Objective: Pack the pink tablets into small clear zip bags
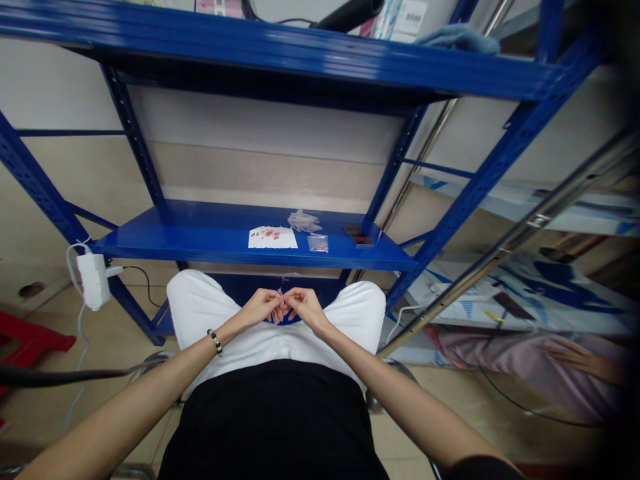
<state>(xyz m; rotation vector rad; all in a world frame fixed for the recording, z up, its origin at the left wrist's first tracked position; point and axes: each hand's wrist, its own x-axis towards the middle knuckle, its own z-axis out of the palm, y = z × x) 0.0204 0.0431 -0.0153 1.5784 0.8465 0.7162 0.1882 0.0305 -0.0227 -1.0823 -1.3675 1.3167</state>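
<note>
Over my lap, my left hand [267, 307] and my right hand [303, 307] meet with fingers pinched together. Between the fingertips shows a small clear plastic bag [281, 293], partly hidden by the fingers; both hands appear to grip it. Beyond them on the blue shelf lies a white sheet of paper [257, 241] with several small pink and brown pieces [270, 233] scattered on it. To its right is a small clear bag with pink pieces inside [319, 244]. Behind that bag sits a loose pile of clear plastic bags [303, 221].
The blue shelf [215, 230] has uprights on both sides and an upper board [260, 47] overhead. A blurred dark item [359, 233] lies at the shelf's right. A white power strip [94, 280] hangs at left. Another person's hand [575, 357] and pink clothing show at right.
</note>
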